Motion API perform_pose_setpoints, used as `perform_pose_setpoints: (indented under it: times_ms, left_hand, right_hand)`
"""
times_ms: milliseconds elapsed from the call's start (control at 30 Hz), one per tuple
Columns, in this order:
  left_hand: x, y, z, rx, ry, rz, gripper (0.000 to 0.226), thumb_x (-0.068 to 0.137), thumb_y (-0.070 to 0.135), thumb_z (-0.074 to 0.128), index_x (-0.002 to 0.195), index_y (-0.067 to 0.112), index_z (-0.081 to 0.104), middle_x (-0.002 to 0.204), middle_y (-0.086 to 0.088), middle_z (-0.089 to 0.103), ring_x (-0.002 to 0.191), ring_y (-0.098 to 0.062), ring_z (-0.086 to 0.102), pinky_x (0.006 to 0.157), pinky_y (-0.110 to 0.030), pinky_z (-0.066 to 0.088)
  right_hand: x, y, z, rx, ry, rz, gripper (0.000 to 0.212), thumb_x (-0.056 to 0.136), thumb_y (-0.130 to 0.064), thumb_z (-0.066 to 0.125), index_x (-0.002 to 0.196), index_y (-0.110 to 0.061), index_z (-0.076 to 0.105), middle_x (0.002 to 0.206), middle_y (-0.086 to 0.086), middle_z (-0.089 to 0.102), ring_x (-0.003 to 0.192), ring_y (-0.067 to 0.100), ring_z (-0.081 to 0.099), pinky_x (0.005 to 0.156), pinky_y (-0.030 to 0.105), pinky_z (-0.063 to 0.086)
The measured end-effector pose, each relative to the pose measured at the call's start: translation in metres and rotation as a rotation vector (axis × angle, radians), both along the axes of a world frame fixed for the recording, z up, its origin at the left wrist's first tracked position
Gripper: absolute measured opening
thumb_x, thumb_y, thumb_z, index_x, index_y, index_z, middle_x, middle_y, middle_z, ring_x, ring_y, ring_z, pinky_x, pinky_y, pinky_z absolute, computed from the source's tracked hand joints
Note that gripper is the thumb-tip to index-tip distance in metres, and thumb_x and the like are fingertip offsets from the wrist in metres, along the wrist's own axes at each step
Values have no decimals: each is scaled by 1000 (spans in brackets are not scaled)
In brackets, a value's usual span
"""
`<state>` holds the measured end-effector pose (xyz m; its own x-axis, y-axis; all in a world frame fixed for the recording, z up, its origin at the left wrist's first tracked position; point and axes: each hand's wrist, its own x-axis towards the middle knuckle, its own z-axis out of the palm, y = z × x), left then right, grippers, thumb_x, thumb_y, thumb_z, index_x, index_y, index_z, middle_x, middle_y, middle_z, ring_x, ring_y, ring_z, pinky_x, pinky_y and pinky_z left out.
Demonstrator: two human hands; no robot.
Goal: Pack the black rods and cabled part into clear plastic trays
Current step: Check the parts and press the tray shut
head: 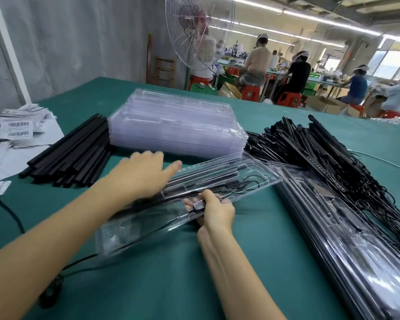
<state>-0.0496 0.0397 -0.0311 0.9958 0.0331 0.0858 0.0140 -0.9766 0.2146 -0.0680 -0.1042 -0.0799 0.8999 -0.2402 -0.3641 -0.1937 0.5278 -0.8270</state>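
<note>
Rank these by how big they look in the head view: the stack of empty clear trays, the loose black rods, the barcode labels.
1. stack of empty clear trays
2. loose black rods, at similar distance
3. barcode labels, partly cut off by the frame edge, so less sure

Bare forearms; bare left hand (146, 172), right hand (215, 211) (left one motion-blurred).

Your left hand (146, 174) is showing blurred at the fingertips and is covering the left part of the clear tray (269, 177). Your right hand (214, 211) is tucking its fingers under that tray's near rim, where they are only half showing through the plastic. On the right, the stack of filled trays (346, 239) is running off the view's right and near edges. The barcode labels (16, 128) on the far left are showing too small to read.
</note>
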Motion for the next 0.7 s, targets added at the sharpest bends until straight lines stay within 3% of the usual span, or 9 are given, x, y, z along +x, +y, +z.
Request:
perform_pose_setpoints:
  times_ms: [67,133,233,267,333,400,567,700]
  left_hand:
    - [31,6,-7,64,-3,61,70,93,64,19,114,9,57,120,-12,58,113,-32,51,90,-42,38]
    - [54,12,-19,-67,93,88,72,94,64,17,102,6,60,112,-12,62,98,-28,54,86,-38,42]
    - [75,15,-34,-245,194,75,79,94,64,19,116,-1,59,123,-17,59,104,-29,55,92,-35,41]
    - [79,13,-37,-280,198,60,79,95,63,21,111,-3,61,117,-18,60,102,-30,57,88,-34,41]
    - [82,10,-39,-275,139,42,72,95,63,22,73,5,59,83,-11,61,77,-25,58,70,-31,40]
    - [83,7,-37,-206,41,59,68,95,63,22,56,10,43,62,-3,52,61,-20,52,58,-30,36]
    - [84,-1,-28,-116,-79,103,64,97,57,24,56,11,39,57,-1,48,54,-20,47,52,-28,31]
    - [87,-4,-22,-87,-167,82,63,98,55,25,54,12,39,56,-1,49,54,-19,47,50,-27,28]
  right_hand:
    - [-2,0,-2,31,-2,-3,21,82,10,51,76,-8,42,53,10,51,41,23,60,43,25,48]
    - [-3,1,-5,34,0,-6,19,79,9,54,76,-8,46,60,10,51,44,21,57,48,25,45]
    - [0,-1,-7,-25,11,-2,17,77,2,62,81,-9,50,72,11,52,56,18,49,59,28,39]
    - [1,-3,-6,-14,18,12,17,78,2,63,82,-9,51,73,11,53,56,18,49,57,27,40]
    - [2,-6,-3,72,62,48,14,80,5,62,82,-6,53,65,10,53,51,17,50,48,25,44]
    - [2,-8,1,176,118,83,12,81,8,62,79,-2,54,61,10,51,51,18,49,45,25,46]
    - [5,-10,7,237,170,138,16,80,8,60,72,-3,52,60,10,50,53,19,49,45,25,49]
    - [7,-8,10,227,185,102,14,81,7,58,72,-3,53,52,10,52,54,21,50,55,33,49]
